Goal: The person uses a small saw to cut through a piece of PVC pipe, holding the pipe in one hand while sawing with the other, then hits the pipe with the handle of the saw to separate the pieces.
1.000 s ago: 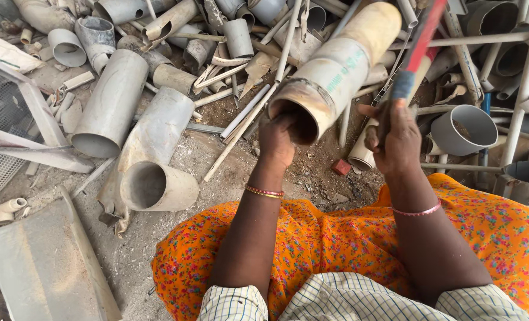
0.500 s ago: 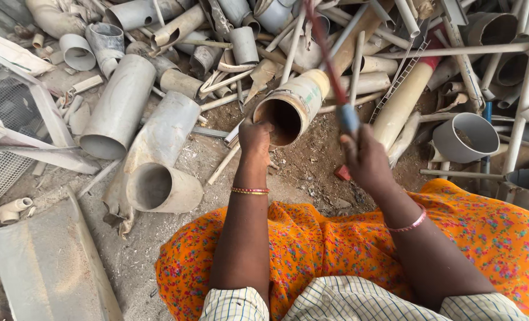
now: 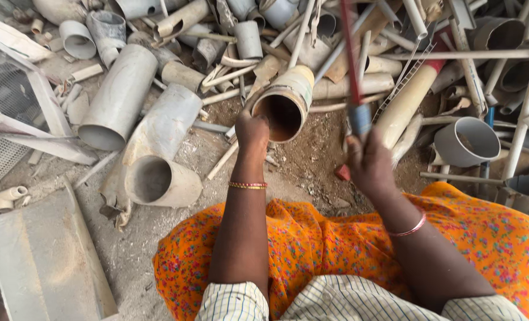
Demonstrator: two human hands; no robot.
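Note:
My left hand [image 3: 251, 129] grips the rim of a short cream and grey plastic pipe [image 3: 288, 98], whose open brown mouth faces me. My right hand [image 3: 368, 163] is closed around the blue grip of a long red-handled tool [image 3: 350, 56] that rises upward, blurred, just to the right of the pipe. The tool's head is out of view at the top. Both arms reach out over my orange flowered cloth [image 3: 312, 249].
Several grey pipe pieces [image 3: 118, 98] and a wide elbow [image 3: 157, 178] lie at left. A metal mesh frame [image 3: 14, 113] and a flat grey sheet [image 3: 38, 255] sit nearer left. Thin rods and a grey pipe cap [image 3: 469, 142] crowd the right.
The pipe has come lower and toward the left, from raised and tilted to low near the ground. The tool swung from leaning right to nearly upright.

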